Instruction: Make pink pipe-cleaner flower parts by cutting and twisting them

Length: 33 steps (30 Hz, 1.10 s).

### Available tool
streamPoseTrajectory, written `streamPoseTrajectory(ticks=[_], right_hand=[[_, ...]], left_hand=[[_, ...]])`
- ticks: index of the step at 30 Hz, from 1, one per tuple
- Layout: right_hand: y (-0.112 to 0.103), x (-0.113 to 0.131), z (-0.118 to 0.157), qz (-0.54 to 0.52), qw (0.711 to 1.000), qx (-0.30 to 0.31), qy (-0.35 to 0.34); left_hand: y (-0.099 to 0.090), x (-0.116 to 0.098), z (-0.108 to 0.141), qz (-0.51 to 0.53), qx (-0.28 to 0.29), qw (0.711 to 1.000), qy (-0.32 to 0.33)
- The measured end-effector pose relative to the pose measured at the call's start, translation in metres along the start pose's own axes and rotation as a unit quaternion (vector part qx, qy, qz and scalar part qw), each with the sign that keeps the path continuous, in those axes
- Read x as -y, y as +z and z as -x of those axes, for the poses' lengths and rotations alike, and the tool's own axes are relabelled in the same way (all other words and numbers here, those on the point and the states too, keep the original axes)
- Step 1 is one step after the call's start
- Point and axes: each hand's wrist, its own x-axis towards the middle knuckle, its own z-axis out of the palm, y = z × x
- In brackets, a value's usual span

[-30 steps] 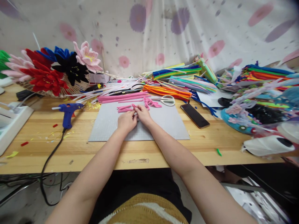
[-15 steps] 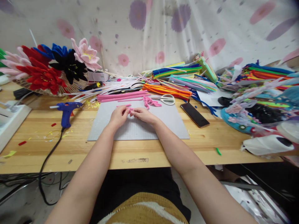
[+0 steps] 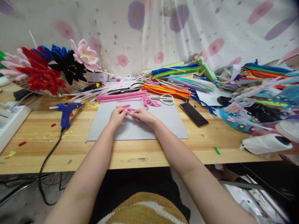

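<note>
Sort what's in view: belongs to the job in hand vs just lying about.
Likely in the job:
pink piece, held
pink strips
pink loops
grey mat
scissors

Apparently just lying about:
phone
glue gun, not held
green scrap

Free grey mat (image 3: 171,123) right of the right forearm (image 3: 182,152), bent pink stems (image 3: 153,103) and scissors (image 3: 161,99) behind, phone (image 3: 193,114) past the edge.

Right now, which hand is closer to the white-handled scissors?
The right hand: it's on the near side of the scissors and a little to their left. The left hand is also on their near side, but farther left.
</note>
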Motion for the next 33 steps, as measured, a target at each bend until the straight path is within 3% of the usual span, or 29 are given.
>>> streamPoseTrajectory(ticks=[4, 11, 16, 21, 23, 27, 30, 33], right_hand=[[-0.001, 0.002, 0.002, -0.044, 0.998, 0.027, -0.032], [0.000, 0.007, 0.003, -0.101, 0.991, 0.068, -0.050], [0.000, 0.006, 0.002, -0.076, 0.996, 0.045, -0.023], [0.009, 0.007, -0.002, -0.107, 0.994, -0.009, -0.016], [0.013, 0.006, -0.004, -0.136, 0.990, -0.045, -0.008], [0.021, 0.005, -0.008, -0.186, 0.979, -0.085, -0.002], [0.023, 0.004, -0.007, -0.181, 0.982, -0.048, 0.002], [0.015, 0.004, -0.004, -0.154, 0.987, 0.028, 0.018]], left_hand=[[-0.001, -0.001, -0.001, 0.044, 0.029, 0.998, 0.026], [-0.003, -0.008, 0.001, 0.030, -0.039, 0.998, 0.045], [-0.005, -0.008, 0.002, -0.008, -0.107, 0.994, 0.028], [0.002, -0.007, 0.001, 0.108, -0.134, 0.985, -0.030], [0.006, -0.010, 0.001, 0.194, -0.110, 0.973, -0.066], [0.016, -0.017, 0.003, 0.341, -0.005, 0.935, -0.097], [0.019, -0.021, 0.007, 0.398, 0.065, 0.906, -0.130], [0.016, -0.020, 0.007, 0.403, 0.062, 0.897, -0.169]])
